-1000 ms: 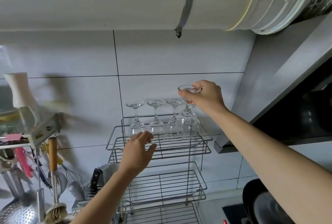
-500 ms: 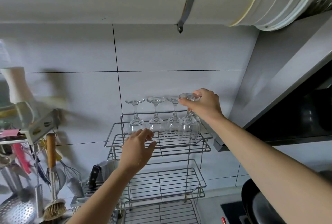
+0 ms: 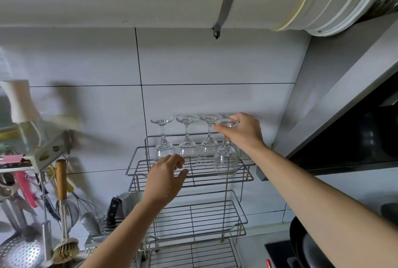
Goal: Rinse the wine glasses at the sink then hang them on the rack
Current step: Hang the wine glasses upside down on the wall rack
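Through the head camera I am looking up at a wire rack (image 3: pixel 204 178) standing against the tiled wall (image 3: pixel 215 63). My right hand (image 3: pixel 241 132) is reaching over the right end of its top shelf and is pinching the round foot of a wine glass (image 3: pixel 226 160) between curled fingers and thumb. That glass is hanging upside down, stem straight, with its bowl sitting low at the front right corner of the top shelf. I cannot tell whether its rim is resting on the wires or hovering just over them.

Three other glasses (image 3: pixel 187 149) are standing upside down in a row along the back edge of the same shelf, feet up and close beside one another. The rightmost one is partly overlapping the held glass from my angle.

My left hand (image 3: pixel 167 178) is floating at the front edge of the top shelf, left of centre. Its fingers are loosely bent and spread from the thumb, gripping nothing. The fingertips are lying near the bowl of the middle glass; contact is unclear.

A dish brush (image 3: pixel 64 250), a whisk (image 3: pixel 85 205) and a slotted ladle (image 3: pixel 19 252) are hanging to the left of the rack. A dark pan (image 3: pixel 305 244) is showing at the lower right.
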